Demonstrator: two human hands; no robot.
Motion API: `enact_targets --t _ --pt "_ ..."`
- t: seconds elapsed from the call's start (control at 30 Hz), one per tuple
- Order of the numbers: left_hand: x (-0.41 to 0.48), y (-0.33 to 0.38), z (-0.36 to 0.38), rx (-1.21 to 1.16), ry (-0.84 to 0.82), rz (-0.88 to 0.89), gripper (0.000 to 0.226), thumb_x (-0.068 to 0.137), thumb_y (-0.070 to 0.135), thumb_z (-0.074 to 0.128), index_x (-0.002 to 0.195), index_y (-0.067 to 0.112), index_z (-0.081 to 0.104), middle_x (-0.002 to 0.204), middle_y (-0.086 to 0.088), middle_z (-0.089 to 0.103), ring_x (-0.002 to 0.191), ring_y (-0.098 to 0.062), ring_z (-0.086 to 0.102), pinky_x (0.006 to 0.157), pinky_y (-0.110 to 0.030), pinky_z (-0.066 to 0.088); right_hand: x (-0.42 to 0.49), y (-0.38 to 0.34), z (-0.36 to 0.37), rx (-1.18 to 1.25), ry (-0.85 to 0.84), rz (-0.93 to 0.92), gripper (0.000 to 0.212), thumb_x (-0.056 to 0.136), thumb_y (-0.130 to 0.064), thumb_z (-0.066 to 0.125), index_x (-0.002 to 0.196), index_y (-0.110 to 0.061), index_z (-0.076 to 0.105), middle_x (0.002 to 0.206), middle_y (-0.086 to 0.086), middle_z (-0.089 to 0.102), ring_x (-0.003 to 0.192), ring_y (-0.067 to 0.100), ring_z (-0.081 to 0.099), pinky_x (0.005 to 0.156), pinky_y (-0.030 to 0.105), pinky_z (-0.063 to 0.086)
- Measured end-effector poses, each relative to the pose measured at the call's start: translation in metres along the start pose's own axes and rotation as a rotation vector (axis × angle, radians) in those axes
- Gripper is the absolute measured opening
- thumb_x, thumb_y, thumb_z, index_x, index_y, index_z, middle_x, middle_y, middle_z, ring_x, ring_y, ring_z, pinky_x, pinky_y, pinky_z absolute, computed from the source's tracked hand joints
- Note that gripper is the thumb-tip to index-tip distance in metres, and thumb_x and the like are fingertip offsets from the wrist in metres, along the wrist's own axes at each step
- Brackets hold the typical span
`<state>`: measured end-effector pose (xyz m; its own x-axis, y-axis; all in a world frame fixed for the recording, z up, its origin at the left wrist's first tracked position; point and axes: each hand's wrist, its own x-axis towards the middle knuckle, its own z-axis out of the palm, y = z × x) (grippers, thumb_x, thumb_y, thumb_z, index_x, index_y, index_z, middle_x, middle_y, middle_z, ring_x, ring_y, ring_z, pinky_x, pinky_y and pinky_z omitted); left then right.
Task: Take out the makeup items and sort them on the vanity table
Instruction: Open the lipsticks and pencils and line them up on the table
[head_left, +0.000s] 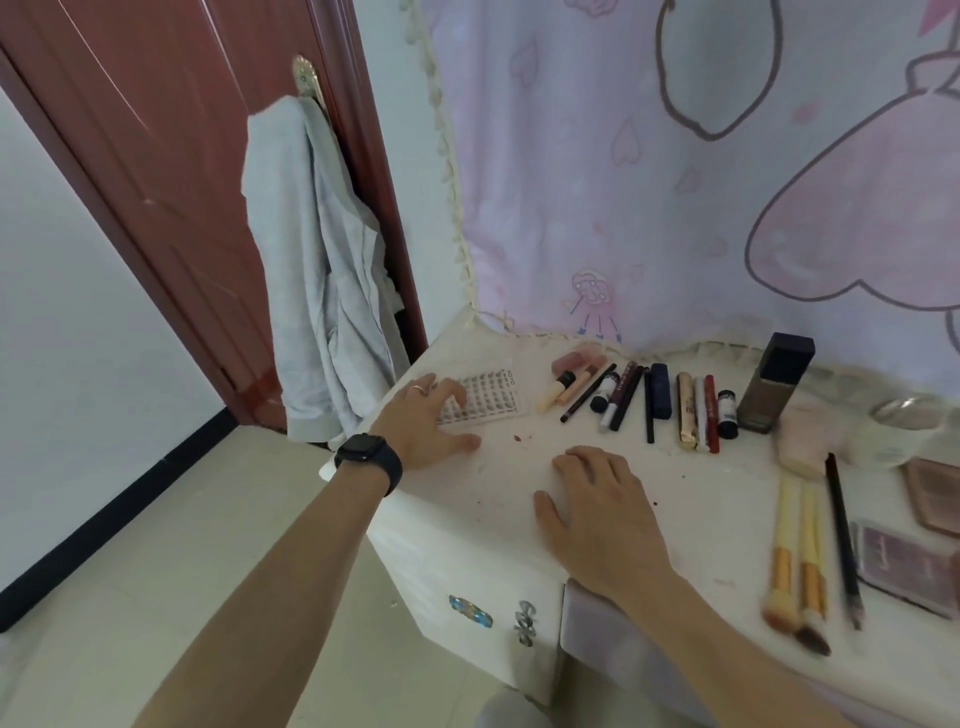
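A flat clear card of false nails (488, 397) lies near the back left of the white vanity table (498, 499). My left hand (423, 418), with a ring and a black watch, rests with its fingertips on that card's left end. My right hand (597, 504) lies flat on the bare tabletop, fingers apart, holding nothing. A row of lipsticks, pencils and tubes (649, 400) is lined up behind it. Two yellow-handled brushes (797, 551) and a dark pencil (841, 535) lie at the right.
A tall dark bottle (774, 384) stands at the back right beside a pink puff (802, 441) and a glass jar (904, 431). Pink palettes (914, 561) sit at the right edge. A pink curtain hangs behind; a grey garment (317, 270) hangs on the red door.
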<state>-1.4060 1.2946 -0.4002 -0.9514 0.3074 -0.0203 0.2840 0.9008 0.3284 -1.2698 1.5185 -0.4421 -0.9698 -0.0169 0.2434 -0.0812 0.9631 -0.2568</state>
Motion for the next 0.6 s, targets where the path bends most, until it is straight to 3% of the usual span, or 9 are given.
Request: enact_targets --t 0.13,0.23,0.33,0.47,0.6 --pt "-0.007 0.008 -0.006 0.196 0.043 -0.034 0.063 0.08 0.066 0.062 0.134 0.044 0.042 0.139 -0.009 0.044 0.125 -0.032 0.043 0.104 -0.043 0.039 0.002 0.0 -0.001 -0.008 -0.005 0.005 0.06 0.091 -0.052 0.025 0.127 -0.018 0.058 0.133 0.002 0.055 0.122 0.023 0.049 0.101 0.035 0.044" --pt "-0.015 0.011 -0.008 0.315 -0.001 -0.074 0.077 0.079 0.078 0.053 0.145 0.043 0.035 0.144 -0.012 0.038 0.134 -0.033 0.035 0.11 -0.045 0.032 0.002 -0.001 -0.002 -0.01 0.001 0.005 0.061 0.09 -0.052 0.023 0.127 -0.018 0.058 0.133 0.002 0.055 0.121 0.023 0.049 0.1 0.035 0.044" --pt "-0.025 0.013 -0.007 0.234 -0.032 -0.116 0.078 0.077 0.074 0.059 0.14 0.033 0.04 0.153 -0.013 0.033 0.141 -0.031 0.031 0.115 -0.045 0.03 0.002 0.0 -0.002 0.008 -0.007 0.0 0.056 0.093 -0.05 0.03 0.13 -0.017 0.057 0.135 0.002 0.054 0.123 0.023 0.048 0.102 0.036 0.042" --pt "-0.042 0.026 -0.008 0.168 -0.04 -0.164 0.084 0.071 0.072 0.068 0.134 0.026 0.039 0.131 -0.012 0.05 0.118 -0.031 0.048 0.096 -0.042 0.046 0.002 0.001 -0.004 0.036 -0.019 -0.006 0.049 0.099 -0.045 0.039 0.136 -0.016 0.053 0.141 0.002 0.05 0.129 0.023 0.044 0.107 0.034 0.037" --pt "-0.071 0.039 -0.006 -0.035 0.015 -0.248 0.096 0.065 0.072 0.074 0.138 0.026 0.032 0.126 -0.013 0.048 0.116 -0.032 0.048 0.098 -0.043 0.046 0.002 0.002 -0.005 0.146 -0.076 0.014 0.055 0.099 -0.051 0.03 0.136 -0.017 0.055 0.142 -0.003 0.052 0.133 0.019 0.041 0.113 0.031 0.032"
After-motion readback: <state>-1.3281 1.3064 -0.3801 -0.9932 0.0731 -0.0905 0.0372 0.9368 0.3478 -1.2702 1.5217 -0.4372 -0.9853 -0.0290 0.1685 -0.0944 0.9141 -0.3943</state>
